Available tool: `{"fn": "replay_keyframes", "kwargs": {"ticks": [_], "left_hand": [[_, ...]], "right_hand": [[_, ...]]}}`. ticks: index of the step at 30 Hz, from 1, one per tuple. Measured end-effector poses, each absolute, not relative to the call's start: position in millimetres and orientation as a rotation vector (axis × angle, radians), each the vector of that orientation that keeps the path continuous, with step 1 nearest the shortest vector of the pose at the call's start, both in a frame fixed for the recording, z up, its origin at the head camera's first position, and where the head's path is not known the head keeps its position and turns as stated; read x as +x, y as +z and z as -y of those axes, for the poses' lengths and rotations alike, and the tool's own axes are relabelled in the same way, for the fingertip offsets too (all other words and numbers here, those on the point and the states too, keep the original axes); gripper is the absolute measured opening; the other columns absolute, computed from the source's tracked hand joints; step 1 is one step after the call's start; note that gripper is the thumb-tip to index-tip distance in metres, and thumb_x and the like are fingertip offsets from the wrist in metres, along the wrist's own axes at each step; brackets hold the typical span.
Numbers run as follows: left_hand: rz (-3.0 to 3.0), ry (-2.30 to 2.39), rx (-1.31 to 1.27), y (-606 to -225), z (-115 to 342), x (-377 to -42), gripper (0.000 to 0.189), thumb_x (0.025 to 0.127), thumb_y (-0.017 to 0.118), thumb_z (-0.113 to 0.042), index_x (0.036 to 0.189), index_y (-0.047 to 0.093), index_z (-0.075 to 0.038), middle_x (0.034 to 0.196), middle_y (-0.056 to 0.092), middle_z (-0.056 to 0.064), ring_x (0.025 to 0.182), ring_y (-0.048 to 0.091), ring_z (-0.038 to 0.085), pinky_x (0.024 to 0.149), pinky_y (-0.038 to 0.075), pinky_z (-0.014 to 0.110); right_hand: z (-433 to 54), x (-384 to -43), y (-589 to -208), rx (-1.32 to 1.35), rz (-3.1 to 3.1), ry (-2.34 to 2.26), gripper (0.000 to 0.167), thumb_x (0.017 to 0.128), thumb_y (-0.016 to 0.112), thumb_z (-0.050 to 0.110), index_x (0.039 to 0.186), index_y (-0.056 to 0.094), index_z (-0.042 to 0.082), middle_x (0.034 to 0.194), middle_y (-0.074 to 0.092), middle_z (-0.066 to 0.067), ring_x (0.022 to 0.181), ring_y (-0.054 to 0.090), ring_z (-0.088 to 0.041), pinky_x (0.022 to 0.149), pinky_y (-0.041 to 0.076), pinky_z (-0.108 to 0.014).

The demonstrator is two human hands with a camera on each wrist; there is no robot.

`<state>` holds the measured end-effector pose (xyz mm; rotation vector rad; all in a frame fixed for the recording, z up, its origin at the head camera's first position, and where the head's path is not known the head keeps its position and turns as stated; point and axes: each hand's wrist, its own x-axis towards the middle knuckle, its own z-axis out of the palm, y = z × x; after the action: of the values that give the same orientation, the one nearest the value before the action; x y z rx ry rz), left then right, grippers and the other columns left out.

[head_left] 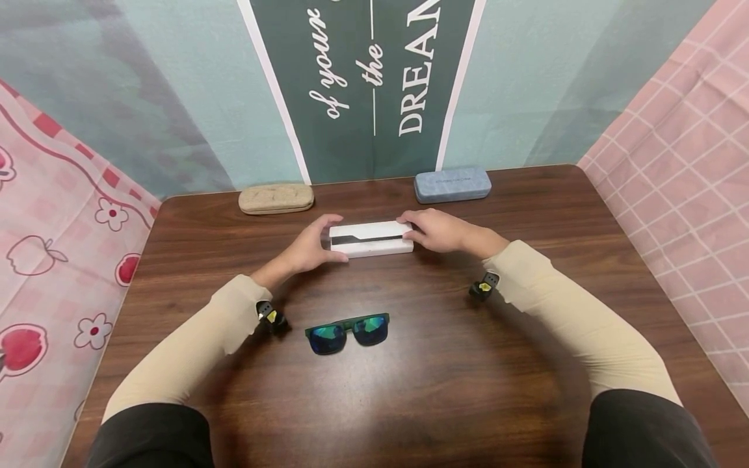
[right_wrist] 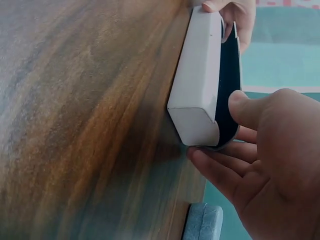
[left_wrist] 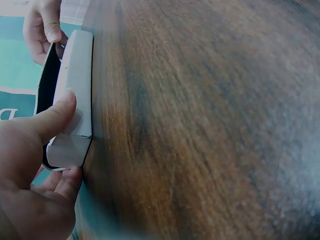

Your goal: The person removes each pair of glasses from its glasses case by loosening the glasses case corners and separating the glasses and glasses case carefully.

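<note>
A white glasses case lies lengthwise toward the back of the table, its lid partly raised and a dark lining showing along the gap. My left hand holds its left end, with the thumb on the front wall and fingers round the end. At the other end, my right hand grips the lid, thumb at the lid's edge and fingers behind the case. Nearer me lie sunglasses with blue-green mirrored lenses and a dark green frame. The inside of the case is mostly hidden.
Along the back edge stand a beige glasses case on the left and a blue glasses case on the right. Behind the wooden table hangs a green cloth with lettering. Pink patterned cloths hang at both sides.
</note>
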<state>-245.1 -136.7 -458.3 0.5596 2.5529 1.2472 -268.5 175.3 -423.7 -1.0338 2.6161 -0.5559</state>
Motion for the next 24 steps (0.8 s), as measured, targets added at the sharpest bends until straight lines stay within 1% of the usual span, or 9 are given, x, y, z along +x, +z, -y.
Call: {"fn": "replay_keyframes", "kwargs": {"ticks": [2, 5, 10, 13, 18, 21, 22, 24], "left_hand": [[-2.541, 1.276, 0.578, -458.9, 137.3, -245.0, 0.094, 0.077, 0.090, -0.009, 0.153, 0.034, 0.000, 0.151, 0.039, 0.026, 0.133, 0.047, 0.042, 0.111, 0.039, 0.049], [-2.540, 1.296, 0.605, -459.7, 137.2, -244.5, 0.101, 0.077, 0.090, -0.008, 0.156, 0.029, -0.001, 0.149, 0.036, 0.028, 0.130, 0.048, 0.043, 0.109, 0.042, 0.049], [-2.565, 1.283, 0.616, -461.5, 137.2, -243.6, 0.103, 0.076, 0.090, -0.008, 0.157, 0.028, -0.001, 0.151, 0.035, 0.028, 0.129, 0.049, 0.042, 0.109, 0.042, 0.048], [-2.558, 1.305, 0.606, -463.3, 136.8, -243.5, 0.106, 0.075, 0.091, -0.006, 0.158, 0.026, 0.000, 0.150, 0.034, 0.030, 0.127, 0.049, 0.043, 0.108, 0.044, 0.046], [-2.551, 1.342, 0.598, -464.1, 135.6, -243.7, 0.112, 0.073, 0.091, -0.003, 0.161, 0.021, -0.002, 0.141, 0.034, 0.030, 0.122, 0.050, 0.042, 0.106, 0.047, 0.043], [-2.568, 1.330, 0.608, -464.4, 135.8, -243.7, 0.115, 0.073, 0.092, -0.003, 0.162, 0.018, -0.004, 0.138, 0.036, 0.030, 0.122, 0.051, 0.041, 0.105, 0.047, 0.043], [-2.571, 1.325, 0.610, -464.6, 135.9, -243.7, 0.116, 0.073, 0.092, -0.004, 0.162, 0.017, -0.005, 0.138, 0.035, 0.030, 0.122, 0.052, 0.041, 0.105, 0.048, 0.043], [-2.574, 1.318, 0.609, -464.4, 135.9, -243.4, 0.117, 0.073, 0.091, -0.004, 0.163, 0.016, -0.007, 0.139, 0.034, 0.030, 0.121, 0.053, 0.042, 0.105, 0.048, 0.042]], "right_hand": [[-174.7, -268.9, -422.7, -1.005, -2.614, -0.569, 0.038, 0.107, 0.055, 0.018, 0.137, 0.056, -0.004, 0.131, 0.065, -0.020, 0.120, 0.063, -0.031, 0.102, 0.048, -0.049], [-173.8, -271.2, -422.7, -0.976, -2.613, -0.589, 0.037, 0.108, 0.050, 0.018, 0.138, 0.055, -0.004, 0.131, 0.065, -0.020, 0.121, 0.062, -0.032, 0.104, 0.046, -0.049], [-172.6, -276.9, -425.6, -0.943, -2.618, -0.628, 0.037, 0.110, 0.045, 0.018, 0.137, 0.058, -0.004, 0.131, 0.065, -0.019, 0.123, 0.061, -0.031, 0.105, 0.045, -0.049], [-171.9, -278.5, -426.6, -0.916, -2.634, -0.665, 0.035, 0.110, 0.045, 0.019, 0.134, 0.061, -0.002, 0.128, 0.067, -0.016, 0.120, 0.062, -0.029, 0.104, 0.045, -0.048], [-170.4, -280.5, -429.7, -0.909, -2.668, -0.717, 0.034, 0.110, 0.047, 0.020, 0.129, 0.065, -0.001, 0.122, 0.069, -0.015, 0.116, 0.064, -0.029, 0.103, 0.046, -0.048], [-169.6, -282.6, -433.7, -0.929, -2.697, -0.730, 0.034, 0.110, 0.045, 0.019, 0.126, 0.065, -0.004, 0.120, 0.069, -0.018, 0.117, 0.064, -0.032, 0.104, 0.046, -0.049], [-169.1, -283.3, -435.0, -0.936, -2.715, -0.726, 0.034, 0.110, 0.045, 0.018, 0.125, 0.066, -0.004, 0.119, 0.070, -0.017, 0.116, 0.064, -0.031, 0.103, 0.045, -0.053], [-168.4, -284.4, -437.0, -0.940, -2.736, -0.737, 0.034, 0.110, 0.044, 0.018, 0.123, 0.065, -0.005, 0.116, 0.070, -0.018, 0.113, 0.064, -0.032, 0.102, 0.044, -0.054]]}}
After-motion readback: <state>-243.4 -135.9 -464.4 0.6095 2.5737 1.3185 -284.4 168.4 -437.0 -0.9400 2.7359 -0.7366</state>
